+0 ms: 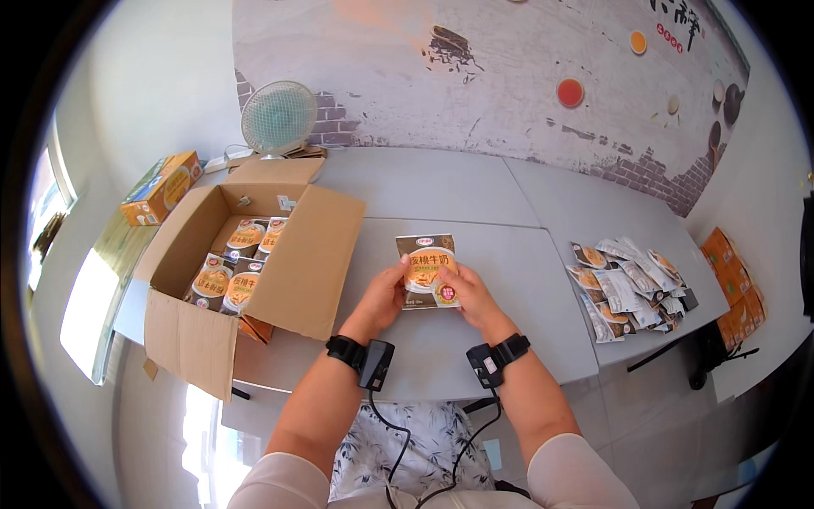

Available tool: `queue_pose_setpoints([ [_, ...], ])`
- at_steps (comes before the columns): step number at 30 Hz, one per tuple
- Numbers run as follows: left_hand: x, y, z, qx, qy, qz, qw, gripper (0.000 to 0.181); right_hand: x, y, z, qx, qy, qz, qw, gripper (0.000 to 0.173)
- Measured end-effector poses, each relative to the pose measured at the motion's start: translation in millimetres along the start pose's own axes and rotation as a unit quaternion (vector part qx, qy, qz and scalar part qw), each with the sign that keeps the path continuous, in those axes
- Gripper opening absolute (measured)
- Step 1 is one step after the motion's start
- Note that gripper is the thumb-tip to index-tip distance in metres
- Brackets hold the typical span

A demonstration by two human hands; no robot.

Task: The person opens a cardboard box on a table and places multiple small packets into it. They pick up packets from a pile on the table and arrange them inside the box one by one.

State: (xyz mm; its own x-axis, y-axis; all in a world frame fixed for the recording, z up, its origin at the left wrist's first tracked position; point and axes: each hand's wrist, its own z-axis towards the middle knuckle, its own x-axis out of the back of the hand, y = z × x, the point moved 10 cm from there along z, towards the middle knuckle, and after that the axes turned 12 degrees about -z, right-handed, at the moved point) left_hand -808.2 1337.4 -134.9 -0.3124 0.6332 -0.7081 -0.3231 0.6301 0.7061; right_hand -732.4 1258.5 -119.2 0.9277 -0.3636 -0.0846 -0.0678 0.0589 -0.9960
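Both hands hold one brown and orange milk pouch (pixel 427 270) upright-facing me, above the grey table. My left hand (pixel 381 292) grips its left edge, while my right hand (pixel 474 294) pinches the right edge with the thumb across the front. To the left stands an open cardboard box (pixel 305 254) with its flaps folded out. Several similar pouches (pixel 213 280) lie inside in two visible columns. On the table's right part is a loose heap of pouches (pixel 626 286), some showing their white backs, others their printed fronts.
A table fan (pixel 278 118) stands behind the box, near a white power strip (pixel 227 160). An orange printed carton (pixel 162 188) sits at the far left. More orange cartons (pixel 734 286) are stacked beyond the table's right end. Black wrist devices (pixel 376 364) trail cables to my lap.
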Motion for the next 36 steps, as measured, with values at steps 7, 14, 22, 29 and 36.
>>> queue_pose_setpoints([
  [7, -10, 4, -13, 0.001, -0.001, 0.041, 0.999, 0.033, -2, 6, 3, -0.002, 0.001, -0.043, 0.999, 0.035],
  [14, -3, -11, -2, 0.002, -0.032, 0.092, 0.995, 0.032, 2, -1, -3, -0.003, 0.038, -0.058, 0.998, 0.033],
  [22, -12, 0, -3, -0.043, -0.039, 0.070, 0.996, 0.036, 5, -9, 3, 0.062, 0.031, -0.105, 0.992, 0.033],
  [29, -18, -3, 3, -0.039, 0.067, 0.035, 0.996, 0.045, 25, -4, 8, 0.069, 0.063, 0.059, 0.994, 0.050],
  [36, -76, 68, -12, -0.053, 0.078, -0.032, 0.995, 0.042, 45, -2, 9, 0.067, 0.068, 0.146, 0.985, 0.054],
])
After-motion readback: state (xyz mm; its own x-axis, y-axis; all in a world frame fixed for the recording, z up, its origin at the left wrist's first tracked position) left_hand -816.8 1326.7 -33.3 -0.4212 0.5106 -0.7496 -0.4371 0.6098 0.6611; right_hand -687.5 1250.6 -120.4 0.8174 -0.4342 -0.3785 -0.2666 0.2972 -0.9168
